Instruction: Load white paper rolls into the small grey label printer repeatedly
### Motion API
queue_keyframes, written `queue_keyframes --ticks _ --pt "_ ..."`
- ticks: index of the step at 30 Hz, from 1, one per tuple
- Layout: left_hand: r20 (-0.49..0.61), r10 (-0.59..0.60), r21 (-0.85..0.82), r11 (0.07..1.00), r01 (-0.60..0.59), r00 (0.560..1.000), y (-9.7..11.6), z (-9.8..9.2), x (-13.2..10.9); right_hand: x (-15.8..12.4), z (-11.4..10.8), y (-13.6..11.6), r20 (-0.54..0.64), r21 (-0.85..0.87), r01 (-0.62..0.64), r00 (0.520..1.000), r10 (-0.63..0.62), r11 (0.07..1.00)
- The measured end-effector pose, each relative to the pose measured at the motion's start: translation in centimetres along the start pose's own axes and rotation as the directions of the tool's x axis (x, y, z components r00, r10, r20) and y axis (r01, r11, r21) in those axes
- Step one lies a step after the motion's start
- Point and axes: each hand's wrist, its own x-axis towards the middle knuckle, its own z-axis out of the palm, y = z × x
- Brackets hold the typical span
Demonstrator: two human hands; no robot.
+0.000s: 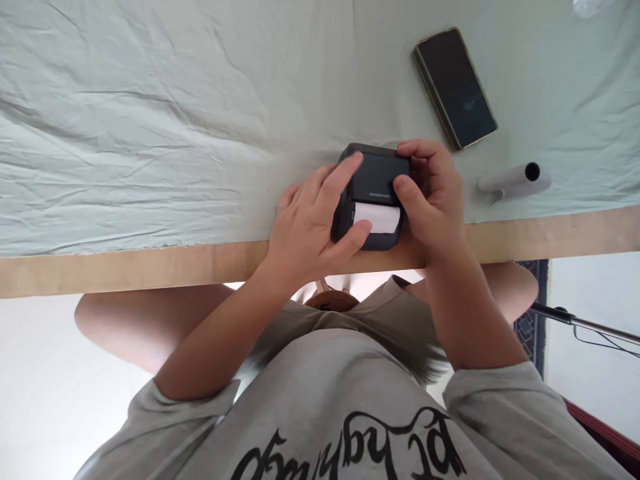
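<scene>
Near the table's front edge is a small black portable printer (377, 175) with light lettering on its lid. A white paper roll (383, 218) shows in the opening at its near side. My left hand (307, 230) is closed around the printer's left side, its index finger over the top and its thumb on the white paper. My right hand (437, 193) grips the right side, thumb on the lid's edge and fingers at the far corner. The undersides of both hands and of the printer are hidden.
A dark-screened phone (457, 90) in a case lies at the upper right. Nearer, a white paper roll (510, 185) with a dark core lies on its side. A pale green wrinkled cloth (150, 133) covers the table behind its wooden front edge (125, 270). Clear plastic (590, 7) shows at the top right.
</scene>
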Motion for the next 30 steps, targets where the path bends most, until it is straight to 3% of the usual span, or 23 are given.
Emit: queue_keyframes --ticks 10,17,25,30 --pt "0.025 0.042 0.078 0.996 -0.043 0.999 -0.1 0.2 0.0 -0.2 0.3 0.4 -0.003 0.039 0.018 1.000 -0.018 0.999" --pt "0.061 0.000 0.108 0.994 -0.006 0.998 0.4 -0.2 0.2 -0.1 -0.3 0.2 0.111 0.023 -0.037 0.993 0.034 0.999" --pt "0.060 -0.013 0.086 0.996 0.007 0.998 0.1 -0.1 0.0 -1.0 0.5 0.4 -0.047 -0.055 0.030 0.998 -0.033 0.998" --pt "0.109 0.023 0.126 0.991 -0.037 0.994 -0.3 0.0 -1.0 -1.3 0.5 0.3 -0.123 -0.014 0.072 0.990 -0.073 0.997"
